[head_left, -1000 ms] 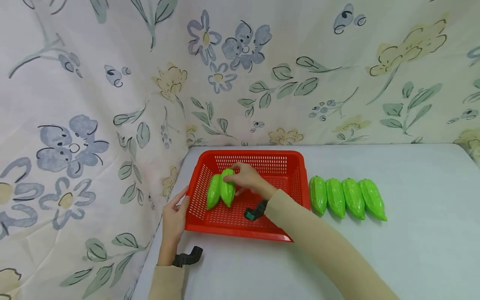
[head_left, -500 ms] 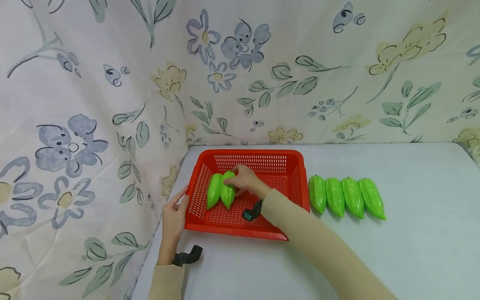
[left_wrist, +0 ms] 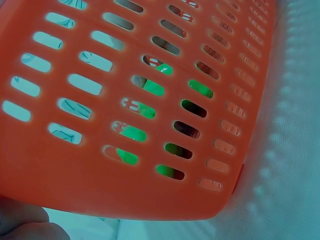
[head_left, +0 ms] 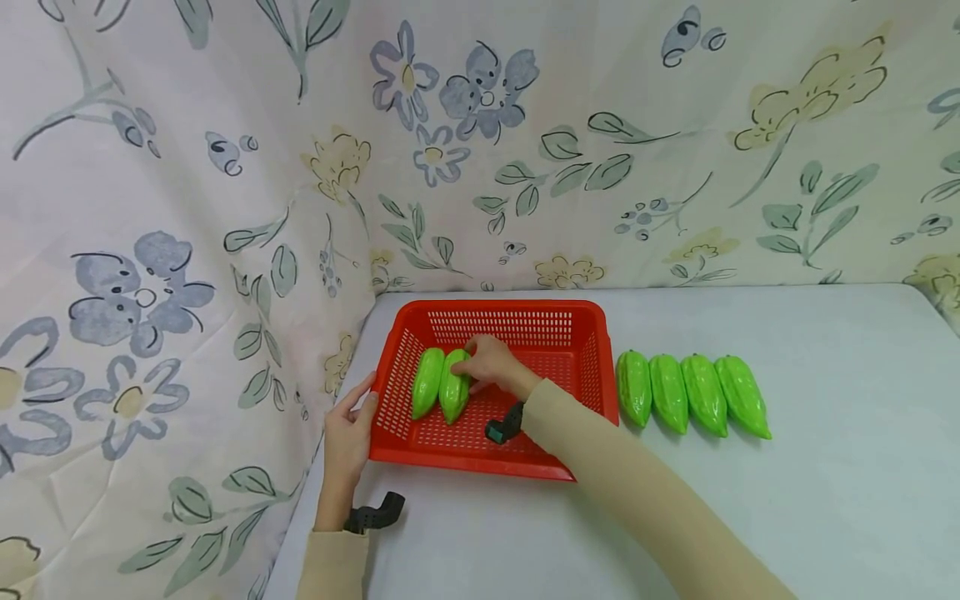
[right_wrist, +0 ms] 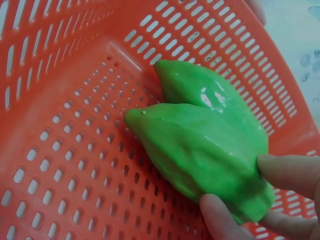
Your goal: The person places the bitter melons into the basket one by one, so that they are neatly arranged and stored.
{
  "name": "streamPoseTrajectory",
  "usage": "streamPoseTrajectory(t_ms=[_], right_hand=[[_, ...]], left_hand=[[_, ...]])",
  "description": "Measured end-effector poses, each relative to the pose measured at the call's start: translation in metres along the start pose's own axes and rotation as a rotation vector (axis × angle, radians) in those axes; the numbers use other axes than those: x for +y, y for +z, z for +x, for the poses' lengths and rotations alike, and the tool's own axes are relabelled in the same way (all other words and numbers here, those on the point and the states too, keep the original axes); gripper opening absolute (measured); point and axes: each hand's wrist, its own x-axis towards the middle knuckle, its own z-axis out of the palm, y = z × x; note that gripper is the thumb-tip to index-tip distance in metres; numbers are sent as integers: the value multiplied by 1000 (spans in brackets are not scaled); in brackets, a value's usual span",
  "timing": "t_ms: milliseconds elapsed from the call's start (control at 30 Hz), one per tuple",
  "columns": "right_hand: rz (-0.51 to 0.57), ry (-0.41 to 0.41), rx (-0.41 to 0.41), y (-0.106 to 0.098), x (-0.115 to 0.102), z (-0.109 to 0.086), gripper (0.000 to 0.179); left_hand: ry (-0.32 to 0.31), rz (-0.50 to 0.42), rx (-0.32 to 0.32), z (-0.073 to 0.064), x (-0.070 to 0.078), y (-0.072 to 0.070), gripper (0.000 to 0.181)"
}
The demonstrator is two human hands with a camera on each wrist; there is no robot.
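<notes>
From the head view, the right hand [head_left: 491,365] reached into the red plastic basket [head_left: 525,312] and pinched the wide end of a green toy bitter gourd [head_left: 453,392], which lay on the basket floor touching a second gourd [head_left: 427,383] at its 9 o'clock side. The left hand [head_left: 348,437] rested against the basket's outer wall at 9 o'clock, fingers fairly straight, thumb near the rim. At 3 o'clock from the basket, four more gourds [head_left: 693,394] lay side by side on the pale tabletop [head_left: 825,467], touching one another.

The right wrist view showed what the head view could not: the fingertips [right_wrist: 287,172] and thumb curled round the held gourd [right_wrist: 200,152], and its pointed tip resting on the slotted floor, the other gourd [right_wrist: 205,90] pressed just behind it. The left wrist view gave only the basket wall [left_wrist: 65,165] close up, with green showing through the slots and a bit of finger [left_wrist: 25,225] at the lower edge.
</notes>
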Motion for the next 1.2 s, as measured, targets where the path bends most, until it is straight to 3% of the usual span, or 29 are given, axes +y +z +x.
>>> streamPoseTrajectory(t_ms=[167,600,933,1200], right_hand=[[-16,-1,4,-2,0,0,57],[-188,-35,87,-7,-7,-3,57],[-169,-52,74,-9,-31,-17,50],[-128,-105,-4,-9,-48,-35,52]], left_hand=[[7,-3,0,0,0,1,42],[19,-3,4,0,2,3,42],[10,6,7,-1,2,4,42],[-8,7,7,-2,1,0,41]])
